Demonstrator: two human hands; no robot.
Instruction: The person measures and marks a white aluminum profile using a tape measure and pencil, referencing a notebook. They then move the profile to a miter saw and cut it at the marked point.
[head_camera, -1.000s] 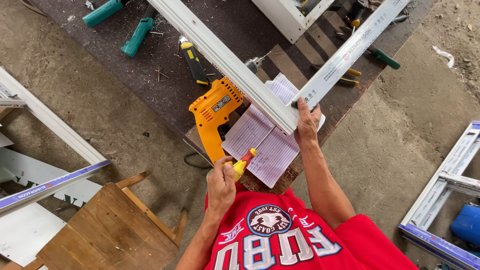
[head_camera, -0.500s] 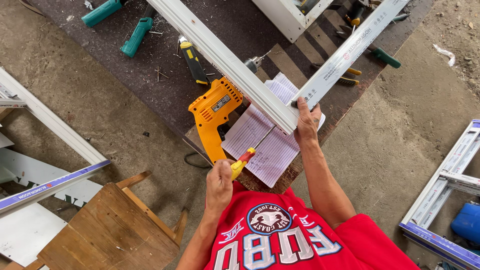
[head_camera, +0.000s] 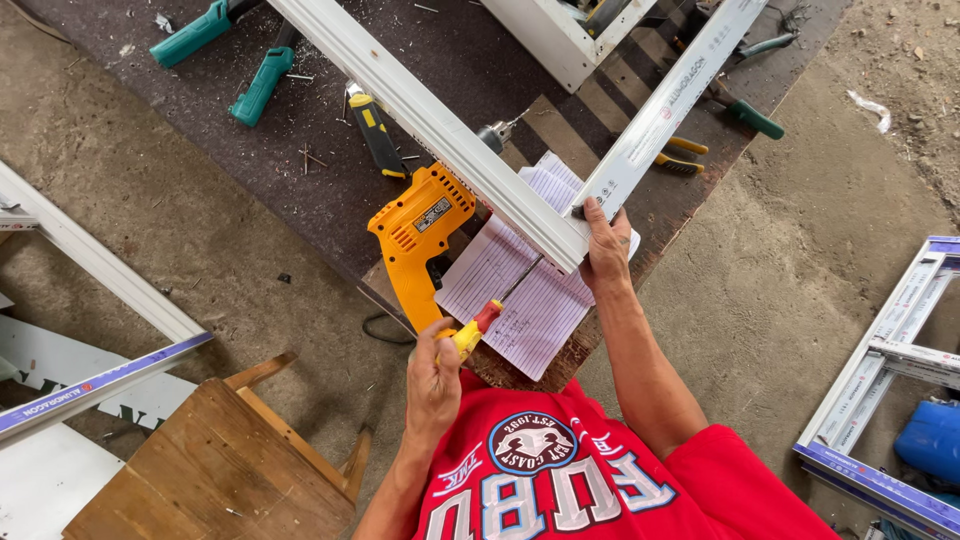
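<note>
My left hand (head_camera: 432, 378) grips the yellow-and-red handle of a screwdriver (head_camera: 478, 325). Its shaft points up and right at the corner of a white aluminium frame (head_camera: 470, 165) lying on the dark workbench. My right hand (head_camera: 606, 248) presses on that corner, where the second frame bar (head_camera: 670, 105) meets the first. An orange electric drill (head_camera: 418, 240) lies under the frame, just left of the screwdriver. A lined sheet of paper with handwriting (head_camera: 530, 285) lies under the corner.
Teal-handled tools (head_camera: 262, 85) and a yellow-and-black screwdriver (head_camera: 376, 130) lie on the bench (head_camera: 180, 150). A wooden stool (head_camera: 215, 465) stands lower left. More white frames lean at left (head_camera: 90, 260) and lie at right (head_camera: 885, 370). A blue container (head_camera: 932, 440) sits at right.
My left hand with the screwdriver has shifted slightly down and left. My right hand stays on the frame corner.
</note>
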